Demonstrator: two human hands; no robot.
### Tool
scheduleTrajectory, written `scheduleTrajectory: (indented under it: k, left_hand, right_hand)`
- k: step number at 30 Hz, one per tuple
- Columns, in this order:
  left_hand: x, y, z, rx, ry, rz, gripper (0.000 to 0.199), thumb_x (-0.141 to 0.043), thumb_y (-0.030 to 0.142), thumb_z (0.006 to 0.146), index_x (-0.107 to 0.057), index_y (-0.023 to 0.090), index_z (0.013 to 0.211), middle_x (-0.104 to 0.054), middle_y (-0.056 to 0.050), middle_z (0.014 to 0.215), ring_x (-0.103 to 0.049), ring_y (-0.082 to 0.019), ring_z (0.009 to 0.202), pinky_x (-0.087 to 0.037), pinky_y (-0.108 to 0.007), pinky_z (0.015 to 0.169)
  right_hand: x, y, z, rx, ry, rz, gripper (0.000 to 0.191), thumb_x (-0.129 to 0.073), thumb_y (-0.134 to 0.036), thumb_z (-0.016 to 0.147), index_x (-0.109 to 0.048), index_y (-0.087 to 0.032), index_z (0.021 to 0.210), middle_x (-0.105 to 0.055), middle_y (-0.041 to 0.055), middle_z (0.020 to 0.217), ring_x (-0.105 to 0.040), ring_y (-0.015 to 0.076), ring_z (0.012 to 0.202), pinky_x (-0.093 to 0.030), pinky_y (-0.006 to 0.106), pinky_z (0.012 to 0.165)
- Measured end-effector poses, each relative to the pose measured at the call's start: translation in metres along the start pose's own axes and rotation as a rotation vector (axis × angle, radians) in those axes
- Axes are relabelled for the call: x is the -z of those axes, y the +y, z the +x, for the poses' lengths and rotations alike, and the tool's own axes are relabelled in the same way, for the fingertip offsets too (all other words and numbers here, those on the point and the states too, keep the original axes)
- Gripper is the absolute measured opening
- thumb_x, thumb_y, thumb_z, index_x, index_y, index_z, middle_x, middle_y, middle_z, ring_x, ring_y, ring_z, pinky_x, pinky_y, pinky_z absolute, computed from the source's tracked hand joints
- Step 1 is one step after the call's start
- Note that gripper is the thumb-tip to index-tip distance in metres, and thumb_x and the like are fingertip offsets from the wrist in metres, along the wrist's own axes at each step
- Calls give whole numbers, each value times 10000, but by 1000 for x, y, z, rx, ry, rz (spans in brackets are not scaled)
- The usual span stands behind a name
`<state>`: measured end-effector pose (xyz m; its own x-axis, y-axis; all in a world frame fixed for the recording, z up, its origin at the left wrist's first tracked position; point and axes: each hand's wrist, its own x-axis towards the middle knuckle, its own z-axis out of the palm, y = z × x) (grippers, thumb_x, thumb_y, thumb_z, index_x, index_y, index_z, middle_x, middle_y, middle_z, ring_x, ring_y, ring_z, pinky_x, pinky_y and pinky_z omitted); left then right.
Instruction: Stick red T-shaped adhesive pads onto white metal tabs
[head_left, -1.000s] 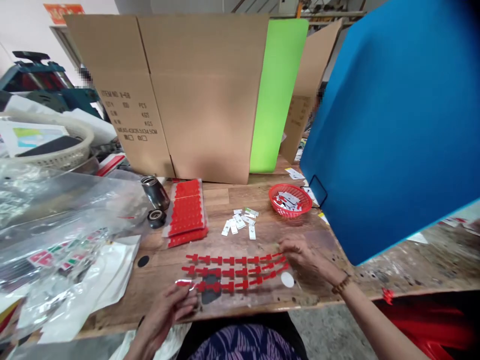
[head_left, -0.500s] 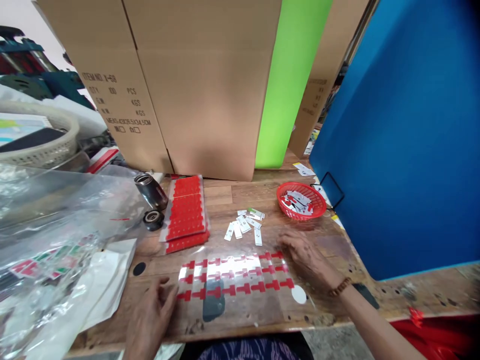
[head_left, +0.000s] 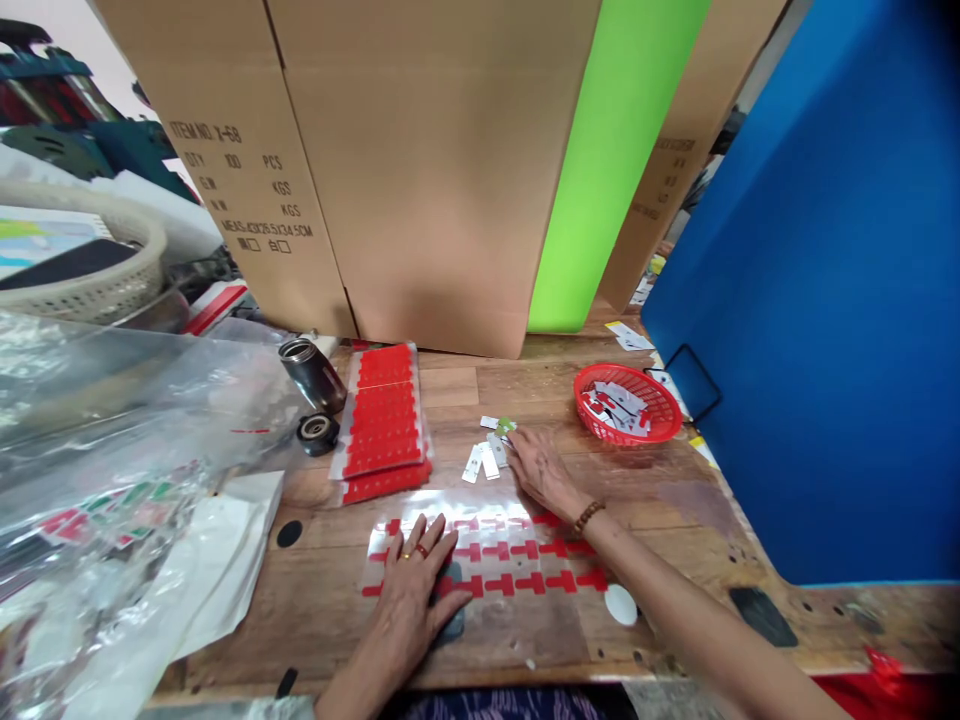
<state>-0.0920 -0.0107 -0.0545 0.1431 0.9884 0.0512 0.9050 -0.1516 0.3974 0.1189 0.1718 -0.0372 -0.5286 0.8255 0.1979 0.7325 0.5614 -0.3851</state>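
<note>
My left hand lies flat with its fingers spread on the clear plastic sheet, which bears rows of red T-shaped stickers. Over the loose pile of small white cards, my right hand has its fingers drawn together at the pile's right side, pinching at a card. That hand hides part of the pile. A green piece shows just beyond its fingertips.
A red basket holding cards stands at the right. Stacked red sticker sheets, a dark flask and its lid sit at the left. Cardboard and a blue panel rise behind and to the right.
My left hand has moved right, from beside the clear sheet onto it. My right hand has gone from the sheet's far right corner left and forward to the white cards. The view has shifted slightly.
</note>
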Motion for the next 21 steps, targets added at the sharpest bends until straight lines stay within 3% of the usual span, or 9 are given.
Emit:
scheduleTrajectory:
  k: [5,9,11,14,18,21]
  left_hand:
    - [17,0,-3,9,-11,-45,624,-685,347,761,-471,282,1343,-461,-112,1420,-349,-325,1349,-267,-615,1072]
    - [28,0,-5,59,33,-180,505,-690,360,756,-571,258,1236,-536,-116,1353,-417,-313,1308,-307,-578,1072]
    - [40,-7,-1,164,150,-293,386,-616,355,818,-597,244,1187,-590,-117,1286,-521,-279,1219,-394,-509,1033]
    - [68,-31,16,371,466,-447,359,-519,349,875,-552,221,1209,-631,-112,1198,-602,-237,1099,-472,-427,953]
    - [110,-87,65,531,841,-526,542,-624,380,794,-452,159,1258,-598,-136,1199,-610,-229,1059,-469,-390,939]
    - [133,-129,108,693,925,-418,735,-719,359,703,-369,137,1311,-506,-184,1314,-554,-278,1150,-446,-408,957]
  right_hand:
    - [-3,-13,-6,60,-21,50,360,-431,-207,894,-532,-147,1234,-532,162,1253,-478,269,1156,-393,440,988]
    - [2,-12,-19,63,47,126,394,-382,-273,923,-479,-151,1284,-456,156,1360,-412,260,1276,-367,443,1056]
    - [4,-9,-32,58,89,153,403,-371,-316,932,-468,-165,1292,-466,145,1361,-446,255,1259,-394,436,1047]
    - [2,1,-57,26,152,143,392,-379,-355,931,-497,-183,1263,-531,128,1310,-519,253,1201,-452,422,1001]
    - [-15,23,-93,-35,240,58,396,-406,-401,914,-527,-185,1224,-594,119,1237,-591,257,1118,-519,396,918]
    - [-32,41,-111,-9,266,13,372,-426,-377,903,-542,-205,1212,-630,100,1198,-639,234,1046,-561,334,834]
